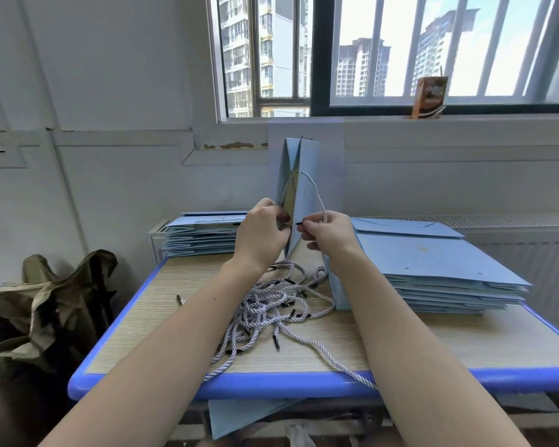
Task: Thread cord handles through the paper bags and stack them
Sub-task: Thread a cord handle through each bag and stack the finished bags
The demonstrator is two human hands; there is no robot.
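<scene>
Two bare forearms reach in from the bottom edge over a desk [465,343] with a pale wood-grain top and a rounded blue rim. Behind it stand a white wall and a barred window [400,53] looking onto tower blocks; a small orange carton [430,97] sits on the sill. A crumpled olive-green bag [46,304] slumps on the floor to the left. On the desk's right side lies the large stack of flat blue bags [433,269]; a smaller stack [204,235] sits at the far left corner. Between them a tangle of white twisted cords [271,304] with black tips sprawls toward the near edge. At the desk's centre a blue paper bag [299,175] is held upright. The left hand [262,230] grips its lower edge, fingers curled round it. The right hand [331,232] pinches a cord handle [317,191] near its black tip, just beside the bag.
</scene>
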